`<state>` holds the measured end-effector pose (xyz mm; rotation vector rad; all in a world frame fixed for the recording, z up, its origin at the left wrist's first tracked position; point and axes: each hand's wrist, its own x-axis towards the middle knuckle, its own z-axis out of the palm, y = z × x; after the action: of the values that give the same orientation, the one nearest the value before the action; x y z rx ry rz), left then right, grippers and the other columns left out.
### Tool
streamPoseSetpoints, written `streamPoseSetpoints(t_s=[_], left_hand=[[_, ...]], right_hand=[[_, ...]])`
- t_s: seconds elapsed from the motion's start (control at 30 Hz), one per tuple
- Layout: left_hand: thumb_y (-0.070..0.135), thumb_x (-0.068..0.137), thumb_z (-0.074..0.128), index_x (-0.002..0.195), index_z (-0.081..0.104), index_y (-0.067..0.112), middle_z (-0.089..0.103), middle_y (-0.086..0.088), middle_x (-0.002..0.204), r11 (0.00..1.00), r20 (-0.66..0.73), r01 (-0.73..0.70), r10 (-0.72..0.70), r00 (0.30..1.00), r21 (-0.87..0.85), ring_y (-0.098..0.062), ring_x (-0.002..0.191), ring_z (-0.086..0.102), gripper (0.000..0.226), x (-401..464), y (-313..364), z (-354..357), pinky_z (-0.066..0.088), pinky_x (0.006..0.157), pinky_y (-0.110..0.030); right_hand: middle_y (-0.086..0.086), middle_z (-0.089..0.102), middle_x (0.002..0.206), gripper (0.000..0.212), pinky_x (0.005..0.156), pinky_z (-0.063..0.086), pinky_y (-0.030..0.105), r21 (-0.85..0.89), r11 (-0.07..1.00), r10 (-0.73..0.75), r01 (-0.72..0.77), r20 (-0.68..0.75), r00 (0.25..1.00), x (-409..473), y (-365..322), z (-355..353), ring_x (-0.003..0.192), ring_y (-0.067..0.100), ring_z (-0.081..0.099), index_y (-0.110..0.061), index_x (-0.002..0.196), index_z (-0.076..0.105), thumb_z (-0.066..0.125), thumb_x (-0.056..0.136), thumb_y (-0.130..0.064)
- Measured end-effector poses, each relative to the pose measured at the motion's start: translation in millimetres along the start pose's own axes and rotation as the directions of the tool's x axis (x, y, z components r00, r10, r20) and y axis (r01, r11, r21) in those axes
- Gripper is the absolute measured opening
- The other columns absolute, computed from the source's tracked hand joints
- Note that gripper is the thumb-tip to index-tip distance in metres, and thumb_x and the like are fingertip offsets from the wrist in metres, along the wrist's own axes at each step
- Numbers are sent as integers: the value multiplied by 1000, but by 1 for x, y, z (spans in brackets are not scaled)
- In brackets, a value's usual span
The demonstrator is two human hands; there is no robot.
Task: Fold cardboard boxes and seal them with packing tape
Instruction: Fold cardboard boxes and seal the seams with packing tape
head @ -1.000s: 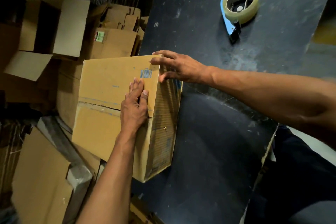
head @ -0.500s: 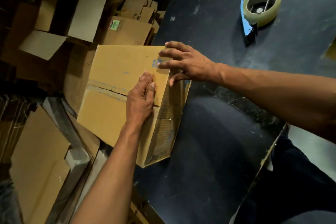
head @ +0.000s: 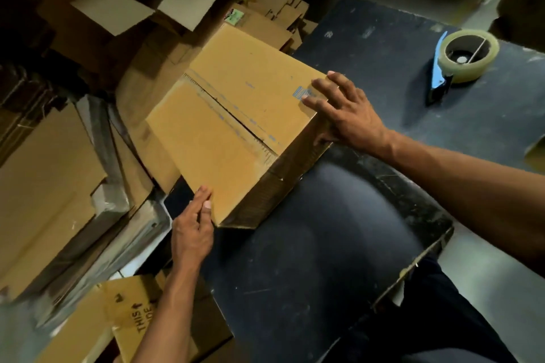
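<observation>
A brown cardboard box (head: 236, 127) stands on the left edge of the black table (head: 339, 259), partly overhanging it. Its top flaps are folded down and meet at a bare seam running diagonally. My right hand (head: 348, 115) holds the box's far right corner, with fingers flat on top and the thumb down the side. My left hand (head: 193, 230) touches the near corner, its straight fingers against the box's left side. A roll of clear packing tape in a blue-handled dispenser (head: 463, 59) lies on the table at the far right, apart from both hands.
Flattened cardboard sheets (head: 50, 186) and open boxes (head: 147, 3) are piled on the floor to the left. A box printed "THIS SIDE" (head: 141, 318) lies below the table's near left corner. My dark-trousered leg (head: 442, 318) is at the table's near edge.
The box has turned so its seam now runs diagonally. My left hand slid off the top down to the near corner. My right hand stayed on the far corner.
</observation>
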<state>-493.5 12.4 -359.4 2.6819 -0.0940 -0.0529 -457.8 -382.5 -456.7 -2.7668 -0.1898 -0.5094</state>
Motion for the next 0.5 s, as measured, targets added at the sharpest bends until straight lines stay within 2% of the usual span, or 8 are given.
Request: streamPoseSetpoints(t_s=[0.07,0.1,0.17,0.2,0.23,0.37,0.43,0.5], left_hand=[[8,105,51,150,42,50,49,19,144,997,115,22,-30,993,73,-14,106,65,63,4,-4,-12,56,85,-28],[-1,100,52,150,40,51,45,20,150,996,183,-11,-6,983,92,-9,114,64,73,7,-7,-16,54,93,-21],[-12,89,58,153,42,40,35,20,158,984,279,-126,86,956,127,10,140,33,84,10,-15,-22,24,113,-2],[-12,84,64,155,42,34,33,18,159,974,301,-179,130,945,142,14,141,23,87,11,-19,-23,14,113,1],[-12,80,71,155,41,31,34,14,160,964,311,-220,165,936,148,10,143,25,92,11,-23,-22,11,113,1],[-12,70,81,152,43,26,42,4,159,966,284,-243,210,936,88,-9,148,35,98,14,-31,-18,15,117,-5],[-12,69,82,150,45,29,43,6,158,970,275,-237,212,938,61,-7,148,36,98,16,-32,-18,16,117,-4],[-7,69,86,150,44,34,41,10,157,972,287,-228,200,937,65,-3,147,34,100,17,-32,-17,15,115,-2]], right_hand=[[12,23,168,102,118,22,67,-55,998,-12,14,38,999,-2,-1,-9,156,39,12,-28,158,35,52,79,-89],[12,23,169,105,120,14,69,-77,997,5,-3,24,1000,-2,-7,-13,157,38,8,-27,158,35,42,78,-95],[13,22,169,105,120,6,71,-105,994,10,-11,-13,1000,1,-29,-16,159,35,5,-25,157,39,29,81,-97],[12,23,169,100,120,6,71,-118,993,-21,17,-28,999,3,-44,-13,159,34,5,-25,156,40,28,84,-94],[12,26,168,93,120,8,71,-126,990,-61,56,-38,997,4,-56,-8,159,34,7,-26,156,41,29,89,-89],[13,42,160,64,118,19,71,-130,989,-89,67,-168,982,-7,-74,21,156,36,21,-32,149,53,40,100,-72],[14,40,162,68,118,20,71,-147,986,-109,80,-200,974,-11,-73,27,155,36,23,-31,152,49,45,98,-72],[15,29,167,79,119,16,71,-180,976,-149,125,-128,980,-13,-66,23,157,37,15,-30,159,37,42,96,-76]])
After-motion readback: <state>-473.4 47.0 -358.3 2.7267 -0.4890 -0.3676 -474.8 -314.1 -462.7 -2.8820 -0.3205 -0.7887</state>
